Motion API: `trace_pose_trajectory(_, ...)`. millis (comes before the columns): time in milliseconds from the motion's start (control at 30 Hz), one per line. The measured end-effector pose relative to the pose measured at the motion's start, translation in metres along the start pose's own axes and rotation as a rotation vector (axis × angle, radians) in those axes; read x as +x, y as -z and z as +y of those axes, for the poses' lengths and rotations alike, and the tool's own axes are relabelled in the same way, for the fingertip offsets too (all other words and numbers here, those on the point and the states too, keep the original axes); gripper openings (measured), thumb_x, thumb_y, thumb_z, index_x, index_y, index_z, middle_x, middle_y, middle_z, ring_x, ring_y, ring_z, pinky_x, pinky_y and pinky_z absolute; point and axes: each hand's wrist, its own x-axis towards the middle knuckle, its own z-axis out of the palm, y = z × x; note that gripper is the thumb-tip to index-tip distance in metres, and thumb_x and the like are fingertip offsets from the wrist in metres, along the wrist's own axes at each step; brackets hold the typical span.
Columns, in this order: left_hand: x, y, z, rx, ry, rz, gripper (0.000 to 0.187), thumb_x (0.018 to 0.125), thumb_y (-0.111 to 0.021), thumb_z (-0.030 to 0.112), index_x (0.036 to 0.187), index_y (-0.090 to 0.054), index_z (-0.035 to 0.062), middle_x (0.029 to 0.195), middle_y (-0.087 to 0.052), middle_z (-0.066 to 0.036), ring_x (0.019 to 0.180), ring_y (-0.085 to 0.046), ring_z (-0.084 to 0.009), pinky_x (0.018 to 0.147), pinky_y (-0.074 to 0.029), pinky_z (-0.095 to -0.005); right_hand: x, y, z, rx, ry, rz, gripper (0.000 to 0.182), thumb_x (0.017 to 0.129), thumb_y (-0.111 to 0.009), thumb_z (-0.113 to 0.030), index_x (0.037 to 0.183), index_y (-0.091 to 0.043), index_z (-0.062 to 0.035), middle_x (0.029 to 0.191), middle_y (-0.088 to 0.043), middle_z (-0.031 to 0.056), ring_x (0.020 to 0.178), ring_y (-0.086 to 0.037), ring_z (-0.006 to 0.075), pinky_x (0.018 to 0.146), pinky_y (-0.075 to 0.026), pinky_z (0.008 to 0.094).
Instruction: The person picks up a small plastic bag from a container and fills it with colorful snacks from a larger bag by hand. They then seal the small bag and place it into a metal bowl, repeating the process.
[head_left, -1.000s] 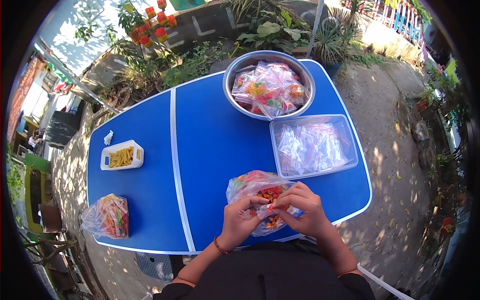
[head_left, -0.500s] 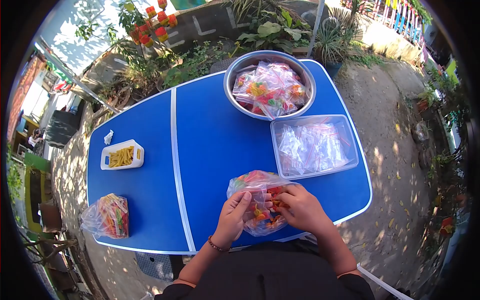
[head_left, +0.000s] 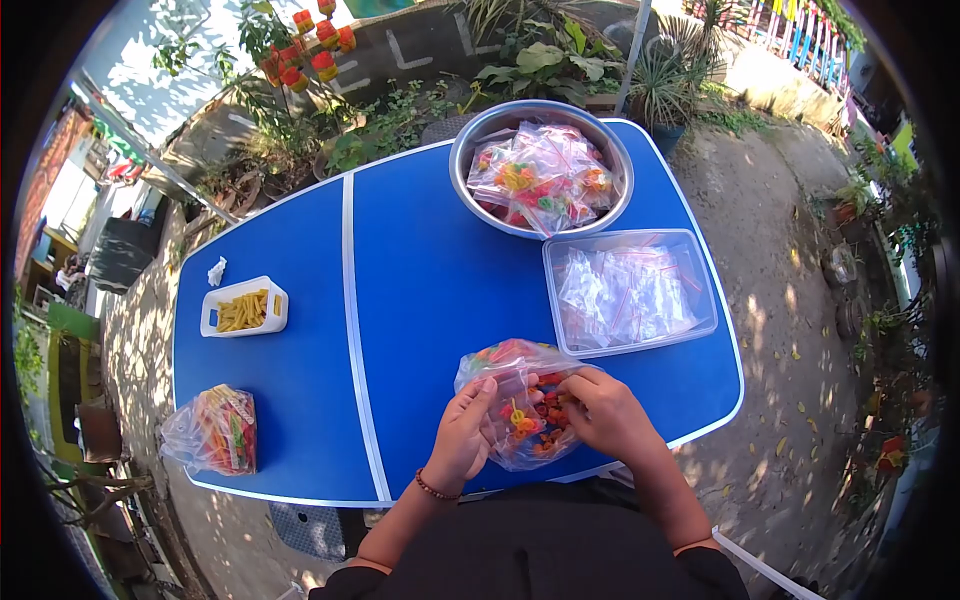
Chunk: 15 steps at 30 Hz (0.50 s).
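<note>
A large clear plastic bag (head_left: 530, 450) of small red, orange and yellow pieces lies near the table's front edge. At its left side my left hand (head_left: 466, 430), with a beaded bracelet on the wrist, is closed with thumb and fingers together on a small clear bag (head_left: 511, 400) above the pieces. My right hand (head_left: 603, 413) reaches into the large bag's right side, its fingers curled down among the pieces. What those fingertips hold, if anything, is hidden.
On the blue table (head_left: 440, 270), a metal bowl (head_left: 622, 185) of filled packets stands behind a clear tub (head_left: 712, 320) of empty bags. To the left are a white basket (head_left: 281, 318) of yellow pieces, a crumpled white scrap (head_left: 217, 271) and another bag of colourful items (head_left: 225, 432).
My right hand has shifted slightly right within the bag's opening. More of the orange and red pieces shows between the hands.
</note>
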Motion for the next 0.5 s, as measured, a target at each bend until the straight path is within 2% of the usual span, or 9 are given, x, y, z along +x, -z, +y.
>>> trace_pose_trajectory(67, 0.0005, -0.0004, -0.0002, -0.021, 0.009, 0.007, 0.045, 0.11, -0.037, 0.023, 0.146, -0.038, -0.0046, 0.138, -0.057, -0.024, 0.126, -0.06, -0.0325, 0.107, -0.05, -0.0457, -0.0001, 0.004, -0.0015, 0.068, -0.013, -0.006, 0.012, 0.083, -0.066, -0.001, 0.095, -0.063, 0.0003, 0.101, -0.066, 0.0162, 0.092, -0.066, 0.0385, 0.081, -0.055, 0.0438)
trace_pose_trajectory(167, 0.0018, 0.0007, -0.002, -0.007, -0.015, -0.007, 0.045, 0.107, -0.045, 0.017, 0.146, -0.038, -0.0046, 0.138, -0.058, -0.023, 0.127, -0.059, -0.0324, 0.106, -0.051, -0.0457, -0.0009, 0.0029, -0.0015, 0.116, 0.026, 0.071, 0.014, 0.082, -0.066, 0.001, 0.096, -0.064, 0.0005, 0.101, -0.066, 0.0167, 0.092, -0.066, 0.0384, 0.081, -0.055, 0.0438)
trace_pose_trajectory(267, 0.0022, 0.0043, -0.0037, 0.083, -0.053, -0.028, 0.051, 0.1, -0.056, 0.006, 0.147, -0.037, -0.0037, 0.14, -0.056, -0.022, 0.129, -0.058, -0.0326, 0.104, -0.053, -0.0447, -0.0033, 0.0041, -0.0001, 0.008, 0.007, 0.01, 0.016, 0.079, -0.071, 0.0, 0.095, -0.068, 0.001, 0.092, -0.064, 0.0158, 0.083, -0.067, 0.0349, 0.076, -0.056, 0.0405)
trace_pose_trajectory(367, -0.0012, -0.004, -0.0015, 0.176, -0.103, -0.033, 0.061, 0.092, -0.062, -0.005, 0.147, -0.036, -0.0025, 0.142, -0.054, -0.021, 0.131, -0.056, -0.0328, 0.103, -0.054, -0.0434, -0.0055, 0.0061, -0.0048, -0.112, -0.031, -0.143, 0.019, 0.077, -0.075, -0.006, 0.094, -0.068, -0.001, 0.095, -0.064, 0.0148, 0.086, -0.067, 0.0346, 0.077, -0.056, 0.0406)
trace_pose_trajectory(500, -0.001, -0.001, -0.0028, 0.133, -0.059, 0.01, 0.064, 0.09, -0.062, -0.008, 0.148, -0.035, -0.0011, 0.143, -0.052, -0.021, 0.132, -0.055, -0.0335, 0.103, -0.054, -0.0429, -0.0072, -0.0018, -0.003, -0.211, -0.018, -0.116, 0.022, 0.075, -0.078, -0.011, 0.092, -0.068, -0.0029, 0.102, -0.063, 0.0129, 0.092, -0.066, 0.0336, 0.079, -0.056, 0.0408)
